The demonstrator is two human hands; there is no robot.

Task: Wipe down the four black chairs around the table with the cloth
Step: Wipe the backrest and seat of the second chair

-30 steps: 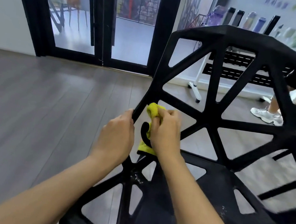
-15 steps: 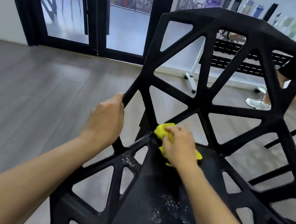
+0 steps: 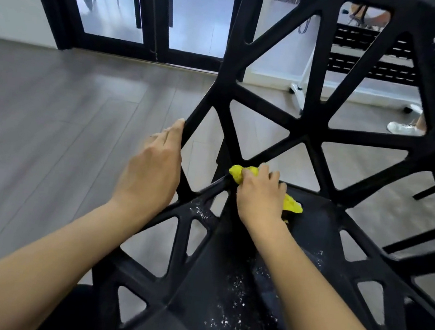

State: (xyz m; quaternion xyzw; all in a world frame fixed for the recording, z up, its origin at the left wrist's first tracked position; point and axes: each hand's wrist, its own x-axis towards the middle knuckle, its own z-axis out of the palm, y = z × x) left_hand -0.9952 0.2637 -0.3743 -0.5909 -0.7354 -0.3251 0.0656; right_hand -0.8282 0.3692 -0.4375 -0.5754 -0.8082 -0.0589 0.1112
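Black chair [image 3: 305,137]: open lattice of struts, backrest upright in front of the camera, seat running toward the bottom edge of the view; white specks scattered over the seat's middle and left part.
Left hand [image 3: 151,172]: on the left edge strut of the backrest, low down near where it joins the seat. Fingers together and curled round the strut's far side, so their tips are hidden; thumb lies along the near side. Holds the chair, nothing else.
Right hand [image 3: 260,195]: at the rear left corner of the seat, just below the backrest's lowest struts. Fingers bent and close together, clamped down over the cloth, knuckles up.
Yellow cloth [image 3: 238,173]: bunched under the right hand, pressed against the seat at the backrest joint; one end pokes out left of the fingers, another right of the wrist.
Floor [image 3: 50,120]: grey wood planks to the left of the chair.
Glass doors [image 3: 153,9]: black frames, far wall.
Another person's white shoe [image 3: 403,128]: seen through the lattice, right side.
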